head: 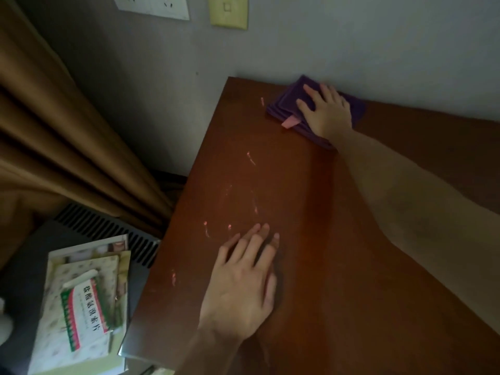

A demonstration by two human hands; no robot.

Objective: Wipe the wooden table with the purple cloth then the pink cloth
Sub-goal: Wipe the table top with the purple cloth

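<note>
Both hands lie flat, fingers spread: right hand [326, 112] on purple cloth [286, 102], left hand [240, 288] on scratched wooden table [338, 266].

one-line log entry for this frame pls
stage: purple wipe | right hand: flat on purple cloth, far edge | left hand: flat on wooden table | pink cloth: unseen

The right hand [326, 112] lies flat, palm down, on the purple cloth [286, 104], at the far end of a long, straight right forearm. Its fingers are spread and nearly straight. The left hand [243, 285] rests palm down well nearer than the purple cloth, its fingers stretched forward, slightly apart, and holds nothing.
</note>
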